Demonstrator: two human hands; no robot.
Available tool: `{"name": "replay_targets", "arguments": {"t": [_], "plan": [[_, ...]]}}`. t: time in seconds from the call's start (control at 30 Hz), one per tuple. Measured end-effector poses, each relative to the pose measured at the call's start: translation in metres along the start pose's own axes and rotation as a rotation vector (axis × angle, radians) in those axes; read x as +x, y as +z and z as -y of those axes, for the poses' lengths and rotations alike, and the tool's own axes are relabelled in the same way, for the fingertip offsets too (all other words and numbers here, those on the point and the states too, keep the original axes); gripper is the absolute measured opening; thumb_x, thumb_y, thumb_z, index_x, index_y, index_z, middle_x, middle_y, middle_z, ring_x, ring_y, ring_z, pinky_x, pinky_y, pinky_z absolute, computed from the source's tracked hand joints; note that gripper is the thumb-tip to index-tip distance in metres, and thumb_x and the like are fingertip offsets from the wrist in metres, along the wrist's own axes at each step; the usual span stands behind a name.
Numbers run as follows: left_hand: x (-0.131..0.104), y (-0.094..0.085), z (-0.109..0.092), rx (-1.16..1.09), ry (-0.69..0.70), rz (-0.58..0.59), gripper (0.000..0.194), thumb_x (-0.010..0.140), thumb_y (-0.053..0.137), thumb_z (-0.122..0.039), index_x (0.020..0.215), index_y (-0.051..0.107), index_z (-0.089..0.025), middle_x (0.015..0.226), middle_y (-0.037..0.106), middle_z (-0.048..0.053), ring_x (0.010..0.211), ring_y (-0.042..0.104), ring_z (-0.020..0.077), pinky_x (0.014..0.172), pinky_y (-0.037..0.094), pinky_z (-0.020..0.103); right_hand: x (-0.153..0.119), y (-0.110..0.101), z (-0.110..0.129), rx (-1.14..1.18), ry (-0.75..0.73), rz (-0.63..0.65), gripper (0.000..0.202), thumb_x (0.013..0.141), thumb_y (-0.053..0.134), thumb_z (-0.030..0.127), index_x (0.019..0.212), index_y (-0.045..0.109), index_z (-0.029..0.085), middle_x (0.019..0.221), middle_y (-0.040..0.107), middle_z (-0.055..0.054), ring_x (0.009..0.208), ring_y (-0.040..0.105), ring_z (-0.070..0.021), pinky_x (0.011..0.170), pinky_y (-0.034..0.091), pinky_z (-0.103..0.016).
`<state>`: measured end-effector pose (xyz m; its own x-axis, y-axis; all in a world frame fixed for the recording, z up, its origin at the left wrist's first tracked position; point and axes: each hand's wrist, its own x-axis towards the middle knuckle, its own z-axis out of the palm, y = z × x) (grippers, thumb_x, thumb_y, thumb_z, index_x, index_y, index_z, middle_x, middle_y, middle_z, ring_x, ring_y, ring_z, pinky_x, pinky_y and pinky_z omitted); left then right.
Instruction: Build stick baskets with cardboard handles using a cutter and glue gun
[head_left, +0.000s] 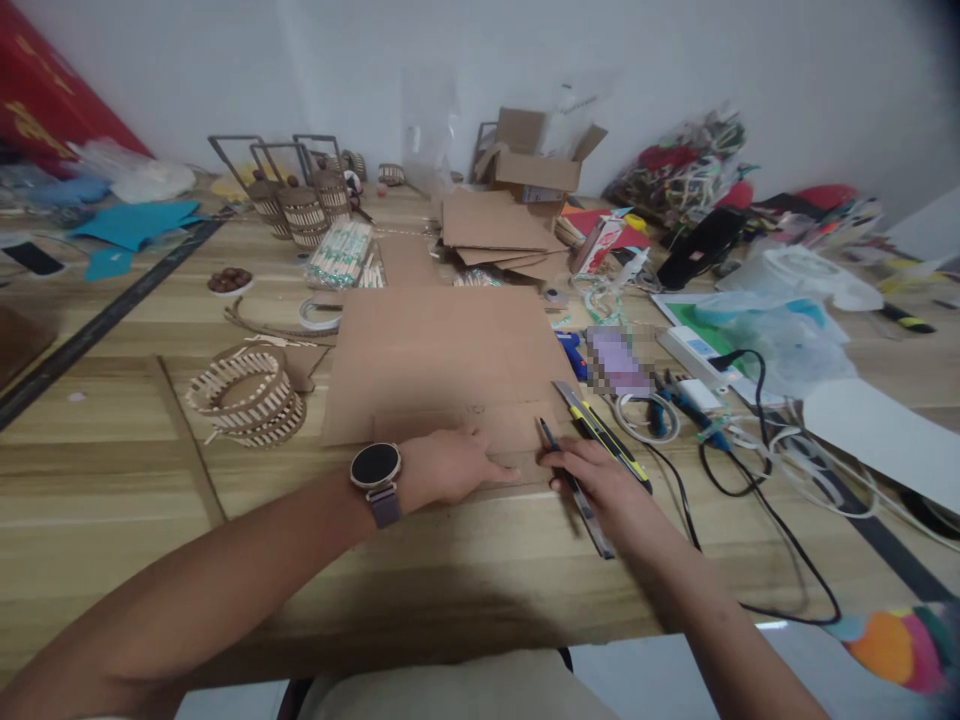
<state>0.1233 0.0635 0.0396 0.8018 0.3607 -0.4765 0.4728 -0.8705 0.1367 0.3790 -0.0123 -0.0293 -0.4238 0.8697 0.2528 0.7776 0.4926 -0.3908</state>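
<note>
"As the left hand lies across the front of the cardboard sheet, look at that for a steady base!"

"Palm down, a finger stretched out to the right, gripping nothing! My read: it's there to keep the smaller cardboard piece from sliding."

"And the sheet itself?"

"Flat on the table, square in front of the person. A central spot like that probably lets both arms work without stretching."

"Over to the right hand, closed around a slim, dark, pen-like tool!"

"Pinched low, near the tip, beside the right end of the smaller cardboard piece. That's a grip for fine control, I'd say. Pen or blade? Can't tell from here."

"And the yellow-and-black utility knife lies just beside that hand!"

"Parked there, presumably, for an easy reach. Out left, the round slatted frame sits well apart from the sheet, which seems to leave elbow room."
</note>
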Motion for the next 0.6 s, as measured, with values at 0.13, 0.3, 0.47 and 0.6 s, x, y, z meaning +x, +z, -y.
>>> {"name": "replay_targets", "arguments": {"t": [0.13,0.3,0.47,0.6], "plan": [[0.001,0.002,0.001,0.004,-0.002,0.000,0.072,0.092,0.058,-0.014,0.151,0.037,-0.050,0.119,0.062,0.011,0.106,0.060,0.0294,0.069,0.044,0.028,0.001,-0.002,0.003,-0.032,-0.002,0.017,0.024,0.094,0.053,0.017,0.108,0.072,0.023,0.116,0.072,-0.013,0.108,0.068,-0.0282,0.090,0.059,-0.044],[-0.005,-0.005,0.004,0.006,0.039,0.051,0.072,0.094,0.050,-0.009,0.154,0.035,-0.046,0.122,0.062,0.011,0.088,0.064,0.0229,0.065,0.039,0.027,0.000,-0.003,0.006,-0.067,0.009,0.045,0.026,0.095,0.051,0.014,0.109,0.071,0.022,0.118,0.071,-0.013,0.108,0.068,-0.0281,0.090,0.058,-0.044],[-0.013,-0.009,0.007,0.007,0.063,-0.007,0.075,0.087,0.049,0.003,0.147,0.050,-0.043,0.118,0.066,0.007,0.077,0.063,0.0188,0.061,0.035,0.025,0.000,-0.003,0.005,-0.081,0.014,0.046,0.026,0.096,0.051,0.014,0.110,0.071,0.023,0.120,0.071,-0.013,0.112,0.067,-0.0277,0.091,0.058,-0.043],[-0.015,-0.011,0.006,0.019,0.063,0.008,0.073,0.089,0.048,0.001,0.148,0.049,-0.043,0.117,0.066,0.009,0.078,0.064,0.0205,0.059,0.034,0.027,0.000,-0.003,0.006,-0.087,0.012,0.049,0.027,0.095,0.051,0.013,0.109,0.071,0.023,0.119,0.071,-0.013,0.109,0.068,-0.0274,0.089,0.059,-0.044]]}}
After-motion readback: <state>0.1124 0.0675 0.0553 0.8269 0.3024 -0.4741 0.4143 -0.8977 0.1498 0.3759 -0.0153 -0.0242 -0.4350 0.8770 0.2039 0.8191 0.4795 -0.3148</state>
